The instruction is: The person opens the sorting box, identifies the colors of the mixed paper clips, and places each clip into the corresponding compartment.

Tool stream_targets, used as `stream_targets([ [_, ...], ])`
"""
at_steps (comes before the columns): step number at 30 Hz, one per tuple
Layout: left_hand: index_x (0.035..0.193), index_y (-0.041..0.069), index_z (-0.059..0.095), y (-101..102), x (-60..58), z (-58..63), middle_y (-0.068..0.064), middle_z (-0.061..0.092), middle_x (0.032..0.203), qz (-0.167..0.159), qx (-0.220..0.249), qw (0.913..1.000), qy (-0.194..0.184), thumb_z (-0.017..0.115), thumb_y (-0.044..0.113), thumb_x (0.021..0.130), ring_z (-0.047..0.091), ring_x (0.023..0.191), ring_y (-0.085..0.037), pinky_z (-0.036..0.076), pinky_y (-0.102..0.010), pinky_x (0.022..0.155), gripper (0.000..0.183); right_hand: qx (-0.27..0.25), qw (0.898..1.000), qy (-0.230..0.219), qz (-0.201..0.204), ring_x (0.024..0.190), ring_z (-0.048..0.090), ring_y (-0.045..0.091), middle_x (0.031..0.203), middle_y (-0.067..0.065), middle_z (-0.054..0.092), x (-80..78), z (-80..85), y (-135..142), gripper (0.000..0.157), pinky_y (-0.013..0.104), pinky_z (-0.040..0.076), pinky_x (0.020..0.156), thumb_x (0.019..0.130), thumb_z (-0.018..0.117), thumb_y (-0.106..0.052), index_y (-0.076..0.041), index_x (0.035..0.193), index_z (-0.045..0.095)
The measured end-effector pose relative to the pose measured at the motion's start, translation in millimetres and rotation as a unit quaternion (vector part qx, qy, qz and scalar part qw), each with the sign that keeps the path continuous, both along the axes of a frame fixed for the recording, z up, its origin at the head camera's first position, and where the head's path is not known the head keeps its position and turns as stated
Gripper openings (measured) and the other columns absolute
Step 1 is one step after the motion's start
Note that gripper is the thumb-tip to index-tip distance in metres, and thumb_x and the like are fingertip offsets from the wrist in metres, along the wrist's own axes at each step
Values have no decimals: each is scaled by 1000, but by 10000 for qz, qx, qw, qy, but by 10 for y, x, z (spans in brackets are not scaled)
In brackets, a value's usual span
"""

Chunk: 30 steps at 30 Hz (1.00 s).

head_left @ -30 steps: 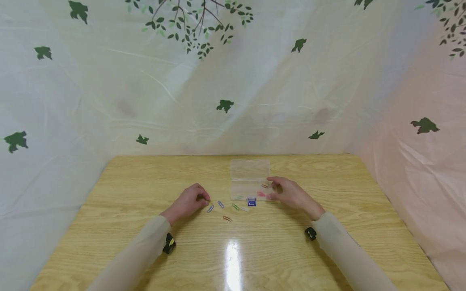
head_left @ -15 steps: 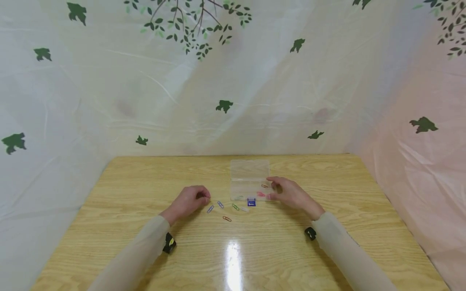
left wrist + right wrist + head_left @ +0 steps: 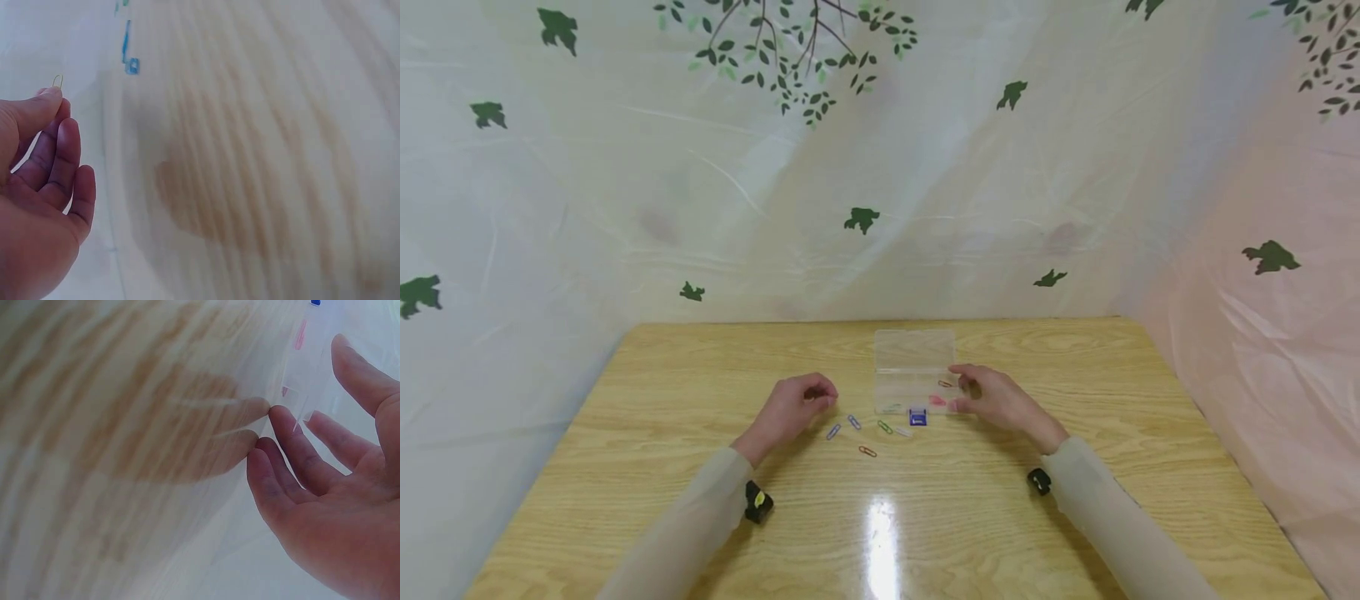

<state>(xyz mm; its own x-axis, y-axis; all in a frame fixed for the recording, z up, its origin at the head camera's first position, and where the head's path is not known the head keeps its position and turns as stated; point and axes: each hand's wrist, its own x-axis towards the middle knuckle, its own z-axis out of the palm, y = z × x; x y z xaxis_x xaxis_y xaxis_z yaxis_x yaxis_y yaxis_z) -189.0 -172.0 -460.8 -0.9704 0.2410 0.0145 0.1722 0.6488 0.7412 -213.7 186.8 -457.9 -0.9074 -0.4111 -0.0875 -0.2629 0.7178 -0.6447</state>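
Observation:
My left hand (image 3: 786, 412) is raised off the table, left of the clear plastic box, and pinches a yellow paper clip (image 3: 58, 80) between thumb and forefinger. The clip's loop sticks up past the fingertips in the left wrist view. The box (image 3: 913, 348) lies with its lid folded back. My right hand (image 3: 996, 402) spans the box's right end, forefinger at the hinge side and thumb at the front corner. Its other fingertips (image 3: 262, 445) touch the table. Inside the box are a brown-red paper clip (image 3: 945, 384), something red (image 3: 937, 401) and green paper clips (image 3: 891, 408).
Loose on the wooden table (image 3: 880, 517) before the box lie two blue paper clips (image 3: 853, 422), a green paper clip (image 3: 885, 427), a white one (image 3: 903, 432) and a red one (image 3: 867, 452). A small blue item (image 3: 918, 417) sits at the box's front edge. A printed curtain (image 3: 760, 208) stands behind.
My left hand has lifted from the table beside the blue paper clips and shifted slightly toward the box, pinching the yellow paper clip. The right hand has stayed at the box.

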Motion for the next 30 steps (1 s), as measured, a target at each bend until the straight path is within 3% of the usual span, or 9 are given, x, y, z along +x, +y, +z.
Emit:
stream_targets([
  [10, 102, 8, 73, 113, 24, 93, 0, 74, 100, -7, 351, 9989, 299, 72, 7, 97, 69, 104, -25, 55, -46, 97, 5, 27, 10000, 38, -5, 101, 53, 25, 111, 6, 62, -1, -15, 7, 64, 46, 47, 96, 95, 78, -24, 1, 148, 52],
  [22, 100, 7, 74, 335, 16, 83, 1, 74, 97, -138, 552, 9968, 555, 72, 7, 97, 70, 100, -24, 56, -46, 95, 4, 0, 10000, 39, 10, 102, 53, 26, 111, 7, 63, 3, -17, 13, 63, 47, 47, 96, 95, 78, -22, 2, 148, 52],
  [30, 100, 8, 74, 555, 7, 137, 2, 73, 96, -95, 885, 9949, 482, 72, 8, 98, 69, 100, -23, 56, -45, 94, 3, -48, 10000, 58, 29, 103, 54, 26, 113, 8, 64, 1, -12, 17, 62, 49, 47, 100, 95, 78, -21, 1, 147, 53],
])
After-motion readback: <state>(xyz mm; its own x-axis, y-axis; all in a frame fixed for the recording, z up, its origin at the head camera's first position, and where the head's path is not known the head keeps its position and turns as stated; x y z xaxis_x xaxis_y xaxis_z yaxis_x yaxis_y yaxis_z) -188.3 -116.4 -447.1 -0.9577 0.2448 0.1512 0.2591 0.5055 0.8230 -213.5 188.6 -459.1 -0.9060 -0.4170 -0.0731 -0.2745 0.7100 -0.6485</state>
